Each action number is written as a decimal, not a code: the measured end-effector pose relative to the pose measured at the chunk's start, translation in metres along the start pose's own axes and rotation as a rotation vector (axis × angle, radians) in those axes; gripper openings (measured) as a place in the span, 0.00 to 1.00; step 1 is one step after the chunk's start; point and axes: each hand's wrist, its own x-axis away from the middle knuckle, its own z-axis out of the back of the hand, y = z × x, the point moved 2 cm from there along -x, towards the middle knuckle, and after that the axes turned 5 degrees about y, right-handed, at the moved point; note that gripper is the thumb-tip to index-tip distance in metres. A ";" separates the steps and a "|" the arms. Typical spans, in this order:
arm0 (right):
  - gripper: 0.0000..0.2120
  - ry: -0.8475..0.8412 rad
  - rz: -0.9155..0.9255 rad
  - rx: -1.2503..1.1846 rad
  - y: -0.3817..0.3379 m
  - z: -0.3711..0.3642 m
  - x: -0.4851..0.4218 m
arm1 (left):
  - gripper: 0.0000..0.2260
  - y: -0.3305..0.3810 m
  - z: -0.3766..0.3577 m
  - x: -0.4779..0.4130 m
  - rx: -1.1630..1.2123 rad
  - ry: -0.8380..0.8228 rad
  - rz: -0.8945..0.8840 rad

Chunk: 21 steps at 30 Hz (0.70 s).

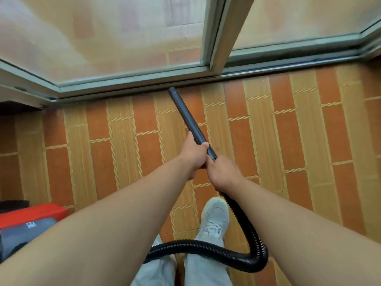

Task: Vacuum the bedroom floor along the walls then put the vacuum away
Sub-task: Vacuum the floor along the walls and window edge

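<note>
A dark grey vacuum tube slants forward, and its open tip reaches the floor beside the sliding-door track. My left hand grips the tube near its lower end. My right hand grips it just behind, where the black ribbed hose begins. The hose loops down to the right, then curves back left across my legs. The grey and red vacuum body sits at the lower left, partly hidden by my left forearm.
Frosted sliding glass doors with a pale frame run along the far edge of the orange and tan tiled floor. My light sneaker stands under the hose. A dark opening lies at the far left.
</note>
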 end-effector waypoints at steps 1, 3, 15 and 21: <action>0.25 0.007 -0.030 -0.037 0.010 0.008 0.009 | 0.10 0.002 -0.012 0.010 -0.033 -0.020 -0.001; 0.26 0.020 -0.100 -0.151 0.034 0.025 0.029 | 0.14 0.006 -0.038 0.030 -0.112 -0.063 -0.008; 0.23 0.220 -0.395 -0.636 0.101 0.120 0.073 | 0.13 0.068 -0.167 0.114 -0.544 -0.201 -0.157; 0.19 0.162 -0.490 -1.084 0.103 0.154 0.068 | 0.17 0.102 -0.204 0.122 -0.573 -0.236 -0.227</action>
